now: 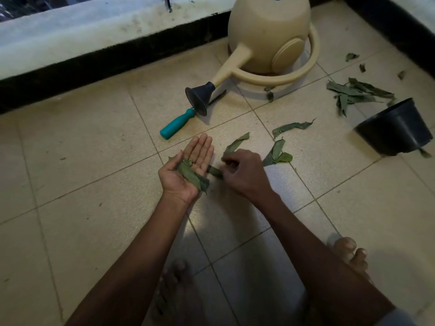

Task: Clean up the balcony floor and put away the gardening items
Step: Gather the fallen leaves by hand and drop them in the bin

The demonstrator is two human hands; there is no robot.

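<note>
Left hand [188, 165] lies palm-up cradling leaves [191, 175]; right hand [242, 172] pinches a leaf [215, 171] beside it.

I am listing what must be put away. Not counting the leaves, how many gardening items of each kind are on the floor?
Watering can: 1
Black pot, lying on its side: 1
Tool with teal handle: 1
Total: 3

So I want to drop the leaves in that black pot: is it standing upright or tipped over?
Tipped. The black pot leans on the tiled floor, its rim tilted up and away rather than level. Its inside is not visible.
</note>
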